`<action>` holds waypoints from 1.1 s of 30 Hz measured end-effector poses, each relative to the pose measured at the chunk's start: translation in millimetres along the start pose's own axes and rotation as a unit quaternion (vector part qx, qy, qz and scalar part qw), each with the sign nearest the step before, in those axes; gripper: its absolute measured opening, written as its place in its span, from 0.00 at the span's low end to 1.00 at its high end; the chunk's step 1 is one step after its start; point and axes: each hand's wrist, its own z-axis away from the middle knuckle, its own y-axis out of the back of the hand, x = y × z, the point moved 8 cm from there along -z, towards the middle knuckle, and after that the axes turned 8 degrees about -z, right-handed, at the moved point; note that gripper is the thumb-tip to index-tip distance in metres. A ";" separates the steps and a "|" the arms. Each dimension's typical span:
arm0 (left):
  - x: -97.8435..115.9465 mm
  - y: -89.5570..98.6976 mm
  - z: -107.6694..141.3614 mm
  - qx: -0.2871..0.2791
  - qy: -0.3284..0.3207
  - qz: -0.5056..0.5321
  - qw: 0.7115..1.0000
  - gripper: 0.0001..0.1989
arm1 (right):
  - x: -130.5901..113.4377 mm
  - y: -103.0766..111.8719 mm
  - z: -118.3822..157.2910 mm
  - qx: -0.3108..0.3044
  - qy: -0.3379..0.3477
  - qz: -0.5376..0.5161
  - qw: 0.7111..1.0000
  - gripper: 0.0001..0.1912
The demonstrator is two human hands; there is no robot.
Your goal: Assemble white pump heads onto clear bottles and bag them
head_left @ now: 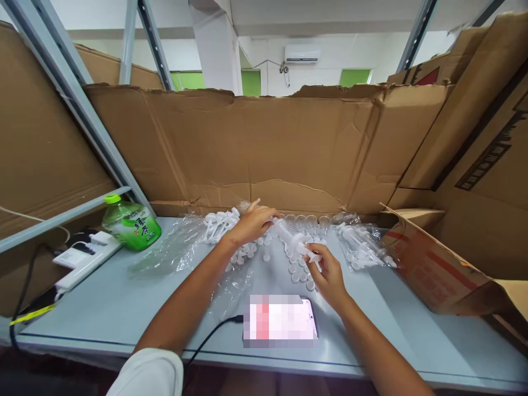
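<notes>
My left hand (pixel 251 224) grips the barrel end of a clear plastic syringe (pixel 290 236) above the grey table (pixel 124 297). My right hand (pixel 327 272) holds the white plunger end of the same syringe. Under and around both hands lie several small white caps (pixel 299 273). A heap of white plungers (pixel 218 224) lies just left of my left hand. Clear syringe barrels (pixel 307 223) stand in a row behind the syringe.
A clear bag of syringes (pixel 363 245) lies to the right. A phone (pixel 280 320) with a black cable rests near the front edge. A green bottle (pixel 131 223) and a white power strip (pixel 86 258) are at the left. Cardboard walls (pixel 264 148) surround the table.
</notes>
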 end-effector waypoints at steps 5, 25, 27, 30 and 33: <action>12.2 24.0 -1.6 0.045 -0.009 0.014 0.999 0.13 | -2.6 14.9 -6.7 0.043 -0.017 -0.073 0.996 0.09; 70.0 113.4 9.8 0.217 0.083 0.132 0.964 0.03 | -148.3 48.3 -14.4 -0.072 0.293 0.046 0.952 0.23; 73.3 117.9 9.3 0.220 0.083 0.120 0.964 0.03 | -159.4 46.3 -11.0 -0.109 0.301 0.062 0.945 0.26; 78.2 122.3 9.4 0.215 0.080 0.113 0.967 0.04 | -168.7 46.5 -8.6 -0.133 0.299 0.081 0.942 0.27; 84.2 123.0 11.0 0.194 0.070 0.147 0.967 0.06 | -171.4 50.1 -10.3 -0.118 0.295 0.087 0.944 0.24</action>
